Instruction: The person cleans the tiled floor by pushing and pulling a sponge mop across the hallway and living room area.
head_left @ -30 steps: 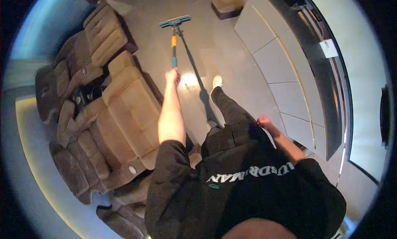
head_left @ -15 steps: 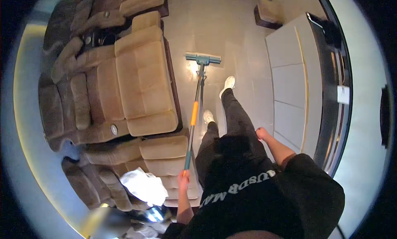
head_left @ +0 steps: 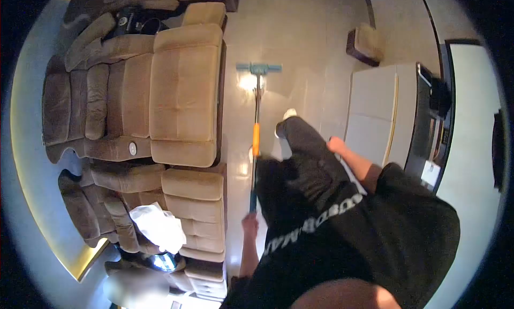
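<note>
My left hand (head_left: 249, 223) is wrapped round the lower end of a long mop handle. The flat mop (head_left: 259, 69) has a teal head lying across the tiled floor ahead of me, and an orange sleeve (head_left: 256, 139) sits midway along its pole. At my right thigh hangs my right hand (head_left: 336, 146), fingers curled in, with nothing visible in it. My white shoe (head_left: 289, 114) steps forward on the right; the other foot is mostly hidden behind the pole and my leg.
Brown recliners (head_left: 184, 95) line the left side; a white cloth or bag (head_left: 158, 226) lies on one. Beyond it glows a bright screen (head_left: 164, 262), near a blurred patch. A grey cabinet (head_left: 371, 99) stands at the right, with a brown footstool (head_left: 366, 44) past it.
The mop's pole has swung from slanting to nearly straight ahead, its head slightly farther forward. My feet have stepped, and the recliners and cabinet have shifted in view. My left hand keeps its grip.
</note>
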Action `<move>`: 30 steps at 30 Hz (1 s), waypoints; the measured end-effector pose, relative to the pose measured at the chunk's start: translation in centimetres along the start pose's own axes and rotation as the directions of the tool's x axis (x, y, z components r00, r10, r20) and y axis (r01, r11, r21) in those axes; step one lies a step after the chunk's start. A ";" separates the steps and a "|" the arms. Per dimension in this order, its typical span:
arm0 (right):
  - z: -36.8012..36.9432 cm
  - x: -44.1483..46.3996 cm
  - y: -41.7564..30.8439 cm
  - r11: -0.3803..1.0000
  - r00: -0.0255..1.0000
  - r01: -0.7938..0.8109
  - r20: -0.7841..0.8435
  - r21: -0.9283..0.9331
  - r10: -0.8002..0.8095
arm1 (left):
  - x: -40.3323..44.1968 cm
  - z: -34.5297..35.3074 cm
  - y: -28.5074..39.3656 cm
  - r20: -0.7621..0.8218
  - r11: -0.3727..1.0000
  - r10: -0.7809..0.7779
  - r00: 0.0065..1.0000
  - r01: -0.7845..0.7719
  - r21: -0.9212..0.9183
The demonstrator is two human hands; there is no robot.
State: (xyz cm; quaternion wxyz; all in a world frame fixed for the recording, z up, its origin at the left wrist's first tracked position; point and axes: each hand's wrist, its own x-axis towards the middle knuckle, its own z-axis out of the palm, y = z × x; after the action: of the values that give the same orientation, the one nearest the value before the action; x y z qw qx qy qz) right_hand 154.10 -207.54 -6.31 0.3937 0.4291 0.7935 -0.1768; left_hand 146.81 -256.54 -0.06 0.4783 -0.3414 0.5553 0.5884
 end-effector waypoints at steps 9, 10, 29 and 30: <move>-9.1 -5.4 5.5 0.124 0.976 -0.135 0.111 0.983 0.186 | 18.0 28.9 21.6 0.143 0.971 -0.053 0.988 0.017 0.238; -8.2 -6.1 6.6 0.083 0.973 -0.109 0.089 0.991 0.211 | 19.9 31.8 23.0 0.159 0.961 -0.061 0.985 0.015 0.278; 22.1 -14.7 4.0 0.477 0.971 -0.237 0.186 0.846 0.152 | 14.6 18.1 16.2 0.268 0.833 0.012 0.963 -0.158 0.531; 22.2 -15.6 2.8 0.510 0.968 -0.236 0.154 0.828 0.197 | 12.7 13.9 15.2 0.199 0.856 -0.025 0.980 -0.081 0.510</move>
State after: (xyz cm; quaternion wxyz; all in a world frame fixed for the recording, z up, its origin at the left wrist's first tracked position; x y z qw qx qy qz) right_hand 171.90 -228.09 -7.94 0.1744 0.6566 0.5431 -0.4935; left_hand 130.32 -239.46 -4.88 0.5965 -0.1323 0.6469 0.4563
